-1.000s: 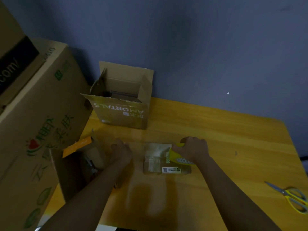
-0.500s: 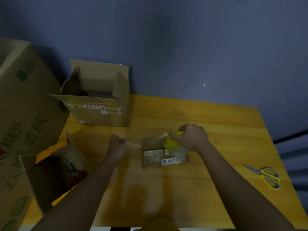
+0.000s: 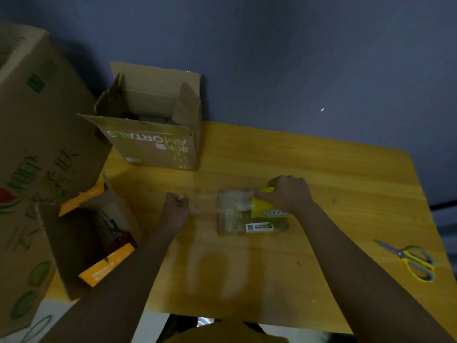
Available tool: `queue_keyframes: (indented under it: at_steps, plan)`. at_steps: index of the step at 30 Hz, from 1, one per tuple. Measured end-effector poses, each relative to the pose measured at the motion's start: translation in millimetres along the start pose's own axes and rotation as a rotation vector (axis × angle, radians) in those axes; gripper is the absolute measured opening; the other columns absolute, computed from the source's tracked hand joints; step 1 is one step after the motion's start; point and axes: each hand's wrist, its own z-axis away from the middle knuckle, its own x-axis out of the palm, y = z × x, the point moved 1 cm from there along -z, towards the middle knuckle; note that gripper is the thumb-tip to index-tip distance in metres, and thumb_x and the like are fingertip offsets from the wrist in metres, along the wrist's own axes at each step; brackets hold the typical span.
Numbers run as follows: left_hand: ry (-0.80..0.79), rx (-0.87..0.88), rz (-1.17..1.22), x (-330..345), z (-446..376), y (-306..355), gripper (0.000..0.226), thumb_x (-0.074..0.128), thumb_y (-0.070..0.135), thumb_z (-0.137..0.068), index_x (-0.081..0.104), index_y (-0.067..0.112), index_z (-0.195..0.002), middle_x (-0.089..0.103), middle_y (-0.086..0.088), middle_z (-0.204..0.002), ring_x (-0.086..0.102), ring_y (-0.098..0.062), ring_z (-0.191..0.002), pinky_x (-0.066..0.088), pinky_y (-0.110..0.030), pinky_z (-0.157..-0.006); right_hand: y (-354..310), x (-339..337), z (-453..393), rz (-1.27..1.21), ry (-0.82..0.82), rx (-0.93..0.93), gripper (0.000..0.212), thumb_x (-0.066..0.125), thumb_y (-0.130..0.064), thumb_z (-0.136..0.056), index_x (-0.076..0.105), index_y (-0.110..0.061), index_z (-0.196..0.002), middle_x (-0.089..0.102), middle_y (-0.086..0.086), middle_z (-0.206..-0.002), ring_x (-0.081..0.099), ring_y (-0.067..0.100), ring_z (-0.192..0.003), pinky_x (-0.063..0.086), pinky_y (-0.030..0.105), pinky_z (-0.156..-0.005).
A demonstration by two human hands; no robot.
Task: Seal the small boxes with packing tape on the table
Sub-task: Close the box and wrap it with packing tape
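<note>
Tape (image 3: 202,203) now longer between hands

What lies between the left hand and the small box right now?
In the head view, a stretch of clear packing tape spans from the left hand to the small box, above bare wooden table; nothing else lies there.

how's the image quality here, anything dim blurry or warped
Head view: dim overall, with a dark wall; soft focus, so the print on the small box's label can't be read; the clear tape between the left hand and the yellow tape roll is barely visible; a pale sheen lies on the table near the front; wide-angle bending curves the table edges and the large carton.
</note>
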Motion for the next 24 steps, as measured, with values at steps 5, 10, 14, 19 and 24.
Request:
queue_keyframes:
  at_steps: [5, 10, 14, 19, 24]
  plan:
    - [-0.064, 0.024, 0.039, 16, -3, -12, 0.022, 0.045, 0.029, -0.100, 0.031, 0.013, -0.095, 0.043, -0.004, -0.071, 0.054, -0.031, -0.073, 0.051, -0.053, -0.074, 11, 6, 0, -0.115, 0.013, 0.008, 0.068, 0.052, -0.070, -0.083, 0.064, -0.018, -0.124, 0.070, 0.005, -0.096, 0.062, 0.027, -0.099, 0.046, 0.042, -0.093]
    - [-0.132, -0.035, 0.095, 31, 5, -8, 0.024, 0.039, 0.032, -0.101, 0.030, 0.010, -0.103, 0.043, -0.004, -0.077, 0.049, -0.023, -0.065, 0.049, -0.044, -0.072, 16, 9, -2, -0.209, 0.015, 0.038, 0.053, 0.057, -0.068, -0.082, 0.068, -0.027, -0.114, 0.062, 0.000, -0.069, 0.062, 0.026, -0.091, 0.045, 0.042, -0.093]
    - [-0.169, -0.096, 0.158, 39, 10, -1, 0.021, 0.037, 0.028, -0.103, 0.029, 0.009, -0.106, 0.042, -0.003, -0.077, 0.046, -0.017, -0.062, 0.044, -0.034, -0.059, 17, 9, -3, -0.254, 0.044, 0.028, 0.047, 0.058, -0.066, -0.082, 0.070, -0.029, -0.109, 0.068, 0.003, -0.077, 0.062, 0.024, -0.091, 0.045, 0.041, -0.092]
    - [-0.184, -0.113, 0.232, 40, 18, 4, 0.016, 0.033, 0.024, -0.105, 0.032, 0.009, -0.109, 0.042, -0.003, -0.077, 0.045, -0.017, -0.062, 0.041, -0.029, -0.056, 20, 11, -2, -0.302, 0.094, -0.001, 0.042, 0.061, -0.063, -0.081, 0.073, -0.028, -0.102, 0.069, 0.001, -0.086, 0.061, 0.025, -0.095, 0.046, 0.039, -0.088]
    - [-0.185, -0.097, 0.233, 41, 22, 12, 0.018, 0.032, 0.026, -0.105, 0.034, 0.009, -0.109, 0.043, -0.004, -0.077, 0.045, -0.017, -0.061, 0.042, -0.029, -0.057, 28, 13, 0, -0.372, 0.117, -0.022, 0.040, 0.063, -0.060, -0.082, 0.074, -0.025, -0.098, 0.071, 0.001, -0.105, 0.060, 0.027, -0.099, 0.047, 0.036, -0.084]
